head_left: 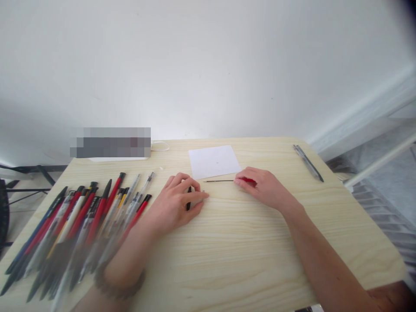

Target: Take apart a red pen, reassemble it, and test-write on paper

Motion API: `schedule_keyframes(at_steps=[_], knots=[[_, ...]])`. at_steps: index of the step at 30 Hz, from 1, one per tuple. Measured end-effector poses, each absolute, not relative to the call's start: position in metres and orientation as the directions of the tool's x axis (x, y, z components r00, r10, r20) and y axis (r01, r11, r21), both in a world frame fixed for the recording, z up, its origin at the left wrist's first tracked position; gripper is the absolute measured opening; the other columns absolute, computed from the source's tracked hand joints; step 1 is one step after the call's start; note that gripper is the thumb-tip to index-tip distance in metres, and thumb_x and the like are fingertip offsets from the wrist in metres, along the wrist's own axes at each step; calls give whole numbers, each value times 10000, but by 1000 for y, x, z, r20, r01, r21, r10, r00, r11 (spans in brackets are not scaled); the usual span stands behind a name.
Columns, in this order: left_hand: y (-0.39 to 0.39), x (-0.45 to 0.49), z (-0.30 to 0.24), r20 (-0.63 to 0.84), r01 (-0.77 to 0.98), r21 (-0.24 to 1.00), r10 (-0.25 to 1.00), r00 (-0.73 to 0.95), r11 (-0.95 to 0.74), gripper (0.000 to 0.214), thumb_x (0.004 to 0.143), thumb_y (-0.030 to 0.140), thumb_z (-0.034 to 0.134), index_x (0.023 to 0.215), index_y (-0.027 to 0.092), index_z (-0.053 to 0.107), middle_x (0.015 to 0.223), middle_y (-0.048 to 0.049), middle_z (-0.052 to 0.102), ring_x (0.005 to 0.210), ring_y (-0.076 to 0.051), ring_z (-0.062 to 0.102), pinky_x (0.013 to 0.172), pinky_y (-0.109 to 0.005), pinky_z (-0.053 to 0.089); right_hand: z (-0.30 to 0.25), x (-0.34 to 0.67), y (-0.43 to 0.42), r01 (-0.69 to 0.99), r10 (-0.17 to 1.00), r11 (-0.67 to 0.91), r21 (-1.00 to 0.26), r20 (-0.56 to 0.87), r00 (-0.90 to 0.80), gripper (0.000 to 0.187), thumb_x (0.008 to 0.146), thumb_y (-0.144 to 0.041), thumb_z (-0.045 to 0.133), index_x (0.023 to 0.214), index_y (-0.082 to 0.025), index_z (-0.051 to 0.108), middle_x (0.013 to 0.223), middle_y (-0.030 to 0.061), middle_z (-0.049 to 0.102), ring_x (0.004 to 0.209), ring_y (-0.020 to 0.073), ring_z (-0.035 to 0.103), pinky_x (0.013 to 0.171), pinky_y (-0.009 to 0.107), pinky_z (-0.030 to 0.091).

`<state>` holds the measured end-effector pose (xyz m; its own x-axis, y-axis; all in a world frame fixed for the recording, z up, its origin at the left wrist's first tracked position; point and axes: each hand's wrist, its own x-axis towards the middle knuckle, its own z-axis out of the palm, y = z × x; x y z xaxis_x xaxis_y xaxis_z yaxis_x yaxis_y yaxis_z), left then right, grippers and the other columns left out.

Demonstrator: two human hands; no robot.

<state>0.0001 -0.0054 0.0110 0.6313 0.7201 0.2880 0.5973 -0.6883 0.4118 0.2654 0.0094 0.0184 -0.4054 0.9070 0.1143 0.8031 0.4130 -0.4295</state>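
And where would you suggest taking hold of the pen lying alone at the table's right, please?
I'd probably pinch the pen mid-barrel with the right hand, coming from above and left: it lies flat and slanted, slim and straight, with nothing crowding its long sides.

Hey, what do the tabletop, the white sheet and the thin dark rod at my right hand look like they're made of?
Tabletop: pale wood or wood-look laminate, seemingly satin; grain lines show.
White sheet: probably paper or thin card, matte; flat, without visible glare.
Thin dark rod at your right hand: plastic or metal, perhaps; it looks straight but is too slim to judge its finish.
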Motion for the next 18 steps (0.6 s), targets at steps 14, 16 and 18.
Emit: schedule_keyframes(at_steps=[14,16,18], knots=[[-6,-1,9,275,618,411,738,616,-670,202,823,281,541,969,275,680,953,-48,608,942,-219,453,836,-394,381,19,266,9,804,911,400,-440,95,-402,200,873,-328,451,841,-228,621,839,13,644,715,144,575,666,270,428],[-6,0,10,272,617,415,738,618,-669,203,818,287,547,975,272,674,953,-49,603,944,-220,454,837,-394,382,20,265,8,794,907,407,-451,96,-410,201,874,-330,449,836,-228,618,829,11,641,710,140,569,654,263,424],[-6,0,12,268,615,416,736,622,-670,209,815,301,552,988,267,665,956,-52,596,947,-221,457,837,-395,386,20,264,8,782,901,416,-464,98,-422,201,877,-332,447,830,-226,612,814,6,635,701,132,560,643,253,418]])
